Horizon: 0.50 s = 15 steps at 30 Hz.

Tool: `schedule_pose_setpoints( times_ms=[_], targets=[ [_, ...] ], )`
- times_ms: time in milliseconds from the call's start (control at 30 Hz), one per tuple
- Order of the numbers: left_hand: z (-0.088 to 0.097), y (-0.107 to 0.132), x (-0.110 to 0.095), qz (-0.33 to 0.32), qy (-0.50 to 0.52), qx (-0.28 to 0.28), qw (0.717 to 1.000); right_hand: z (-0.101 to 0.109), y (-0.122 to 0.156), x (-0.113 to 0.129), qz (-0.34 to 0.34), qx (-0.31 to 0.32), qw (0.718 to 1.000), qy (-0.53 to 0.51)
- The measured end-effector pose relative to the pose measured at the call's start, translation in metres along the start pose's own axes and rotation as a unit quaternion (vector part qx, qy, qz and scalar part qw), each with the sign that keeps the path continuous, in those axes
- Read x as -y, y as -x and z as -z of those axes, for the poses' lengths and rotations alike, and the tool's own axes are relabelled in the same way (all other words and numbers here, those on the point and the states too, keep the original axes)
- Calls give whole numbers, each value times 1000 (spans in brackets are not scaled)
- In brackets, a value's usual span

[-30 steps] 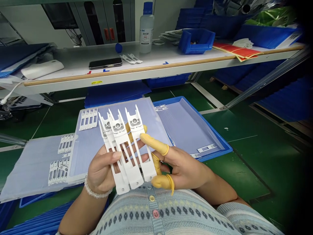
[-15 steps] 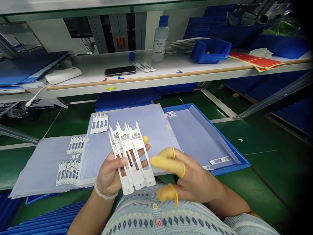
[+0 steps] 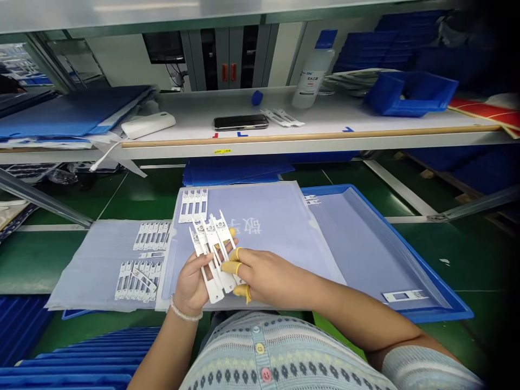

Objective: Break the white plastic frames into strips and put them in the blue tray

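Head cam, my read: left hand [image 3: 190,287] clamped on fanned white plastic brackets [image 3: 212,271], right hand [image 3: 270,276] close in, yellow finger cots [image 3: 229,266] touching stack, can't tell if gripping, above plastic sheet [image 3: 268,206].

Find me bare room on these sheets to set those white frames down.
Bare: the plastic sheet between the top white strip and the left hand; the blue tray floor, right of the sheet, before the lone strip. Crowded: the left sheet with its strip rows, and around the held frames.
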<state>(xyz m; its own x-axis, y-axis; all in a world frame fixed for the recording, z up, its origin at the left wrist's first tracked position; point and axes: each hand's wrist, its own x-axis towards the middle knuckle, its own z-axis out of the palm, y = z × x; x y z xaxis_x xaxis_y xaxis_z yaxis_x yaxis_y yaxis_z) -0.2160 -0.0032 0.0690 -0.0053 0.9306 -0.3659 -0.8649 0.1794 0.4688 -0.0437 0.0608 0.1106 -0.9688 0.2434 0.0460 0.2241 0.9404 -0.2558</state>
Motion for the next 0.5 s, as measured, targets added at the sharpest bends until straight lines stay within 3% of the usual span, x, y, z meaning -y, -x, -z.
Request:
schedule_pose_setpoints(
  times_ms=[100,167,333,500],
  targets=[
    [22,-8,-11,-23,31,-99,994,-13,-34,-20,-7,12,998,-62],
    [39,-11,-16,-50,34,-133,989,-24,-63,-43,-47,-5,994,-96],
    [73,-12,-16,-67,24,-174,982,-53,-132,-107,-185,-16,977,-104],
    [90,-12,-7,-65,14,-195,979,-71,-154,-134,-218,11,971,-98]
  ],
)
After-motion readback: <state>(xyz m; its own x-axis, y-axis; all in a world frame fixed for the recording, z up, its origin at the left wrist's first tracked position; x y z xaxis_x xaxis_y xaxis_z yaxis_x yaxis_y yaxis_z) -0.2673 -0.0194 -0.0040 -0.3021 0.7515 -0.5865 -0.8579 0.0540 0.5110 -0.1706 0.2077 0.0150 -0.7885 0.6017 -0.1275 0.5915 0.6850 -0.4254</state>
